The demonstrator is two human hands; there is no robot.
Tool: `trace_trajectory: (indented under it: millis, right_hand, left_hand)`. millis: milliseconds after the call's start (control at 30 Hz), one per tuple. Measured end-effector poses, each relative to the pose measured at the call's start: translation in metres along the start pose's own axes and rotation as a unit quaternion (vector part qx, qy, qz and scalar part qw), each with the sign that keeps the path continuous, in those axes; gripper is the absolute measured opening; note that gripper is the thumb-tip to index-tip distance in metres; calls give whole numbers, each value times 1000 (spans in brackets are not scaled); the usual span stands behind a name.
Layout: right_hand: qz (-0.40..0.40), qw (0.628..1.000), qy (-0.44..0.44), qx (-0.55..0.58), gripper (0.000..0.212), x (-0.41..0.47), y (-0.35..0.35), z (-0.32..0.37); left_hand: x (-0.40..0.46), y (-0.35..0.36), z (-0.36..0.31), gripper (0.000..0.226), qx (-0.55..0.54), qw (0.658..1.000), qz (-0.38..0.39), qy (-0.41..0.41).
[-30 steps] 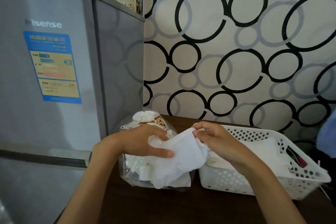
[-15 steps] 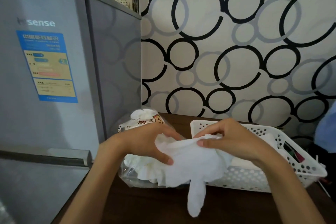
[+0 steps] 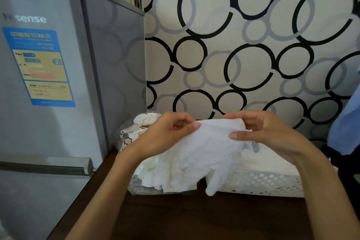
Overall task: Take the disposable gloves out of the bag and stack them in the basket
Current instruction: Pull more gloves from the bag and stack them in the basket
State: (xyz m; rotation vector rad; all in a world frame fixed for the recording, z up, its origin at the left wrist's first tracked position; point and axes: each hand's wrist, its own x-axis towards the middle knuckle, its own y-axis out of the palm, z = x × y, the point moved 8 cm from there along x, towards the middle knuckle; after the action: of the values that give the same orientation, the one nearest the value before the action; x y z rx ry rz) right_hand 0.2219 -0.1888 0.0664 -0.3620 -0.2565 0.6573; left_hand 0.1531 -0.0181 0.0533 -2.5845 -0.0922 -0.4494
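Obs.: the glove (image 3: 202, 154) has come up since half a second ago; both hands now hold it at frame centre, cuff edge stretched flat between them, fingers hanging toward the tabletop (image 3: 194, 218).

Left hand (image 3: 165, 134): grip pinched on the cuff's left end. Right hand (image 3: 266, 132): thumb and fingers clamped on the right end.

Earlier the glove drooped lower, bunched against the bag (image 3: 134, 136). Bag sits lower centre-left, beside the fridge (image 3: 48, 84), more gloves inside.

Basket (image 3: 263, 183) lower right, just behind the hanging glove.

Judgement: glove is clear of the bag and spread; ready for laying in the basket.
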Motion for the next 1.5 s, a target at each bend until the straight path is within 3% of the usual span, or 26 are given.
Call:
trace_trajectory:
  millis: [167, 300, 467, 600, 733, 867, 967, 1133, 1300, 1400, 1500]
  right_hand:
    - [74, 993, 96, -3, 48, -3, 1, -27]
    - [99, 985, 121, 73, 45, 0, 15, -34]
    - [-30, 988, 88, 122, 22, 7, -3, -30]
    - [-177, 980, 52, 69, 20, 5, -34, -28]
    - [-316, 948, -39, 25, 25, -2, -55, -12]
    - [-376, 921, -102, 26, 41, -17, -75, -10]
    - [-412, 902, -125, 8, 37, -27, -93, -15]
    - [-501, 835, -190, -122, 41, -52, -110, -9]
    - [-506, 821, -236, -118, 43, -56, -103, 9]
    - [-487, 838, -246, -33, 48, -53, -106, 9]
    - [-438, 882, -175, -7, 49, -33, -113, -16]
  left_hand:
    - [3, 8, -2, 26, 52, 998, -29, 25]
    - [4, 6, 0, 23, 71, 994, -77, 21]
    - [4, 0, 3, 21, 45, 994, -97, 7]
    - [3, 0, 3, 26, 35, 995, -96, 2]
    - [6, -3, 3, 16, 14, 990, -139, 6]
    - [10, 3, 2, 19, 28, 987, -156, 1]
    - [21, 14, -1, 19, 26, 989, -142, -23]
    - [47, 36, -18, 16, -3, 988, -147, -38]
    - [40, 18, -52, 12, 56, 967, -246, 35]
    - [26, 3, -72, 12, 99, 953, -275, 87]
    - [35, 0, -69, 12, 157, 959, -228, 54]
